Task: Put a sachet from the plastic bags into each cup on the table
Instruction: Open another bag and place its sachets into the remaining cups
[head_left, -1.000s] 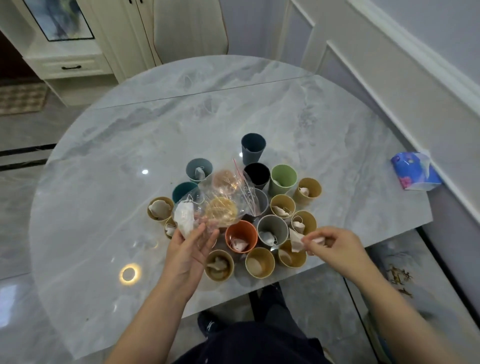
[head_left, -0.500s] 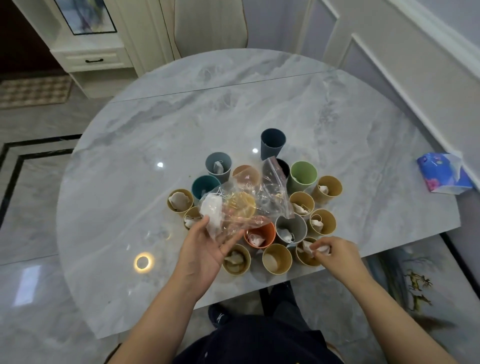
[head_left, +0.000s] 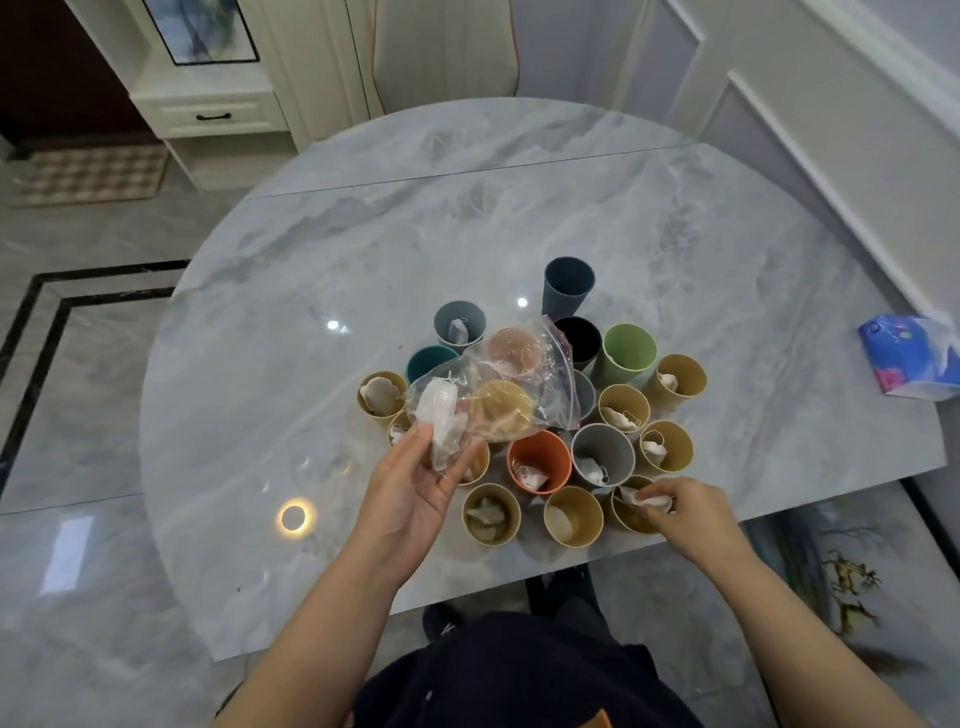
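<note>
Several cups stand clustered on the marble table (head_left: 363, 249) near its front edge. My left hand (head_left: 415, 493) holds a clear plastic bag (head_left: 524, 384) above the cups, with a white sachet (head_left: 441, 415) inside it. My right hand (head_left: 685, 512) pinches a white sachet (head_left: 641, 500) over the rim of a yellow cup (head_left: 628, 519) at the front right. The orange cup (head_left: 540, 460), grey cup (head_left: 602, 457) and several yellow cups hold sachets. The dark blue cup (head_left: 568, 286), black cup (head_left: 582, 338) and green cup (head_left: 626, 356) show no sachet. The bag hides part of the middle cups.
A blue tissue pack (head_left: 909, 364) lies at the table's right edge by the wall. A chair (head_left: 447, 52) stands at the far side. A white cabinet (head_left: 208, 114) is at the back left. My dark-clothed legs are below the front edge.
My right hand has lowered its sachet from above the cups down to the front-right yellow cup. My left hand still holds the bag, and the view has shifted slightly.
</note>
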